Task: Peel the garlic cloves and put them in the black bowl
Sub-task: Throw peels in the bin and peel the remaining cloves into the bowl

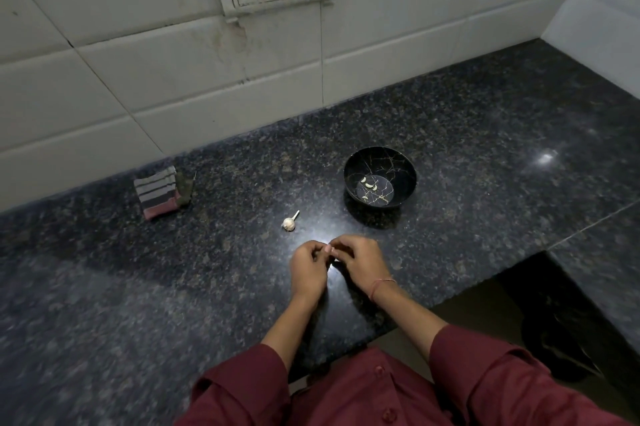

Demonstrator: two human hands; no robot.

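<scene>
Two hands near bowl (garlic bulb beside)

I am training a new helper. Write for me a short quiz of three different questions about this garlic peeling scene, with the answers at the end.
1. True or false: the black bowl already holds some peeled cloves.
2. Which lies nearer the striped cloth: (A) the garlic bulb or (B) the bowl?
3. Fill in: the left hand and the right hand meet over the dark ______, fingertips together on something small.

Key: 1 true; 2 A; 3 counter.
</scene>
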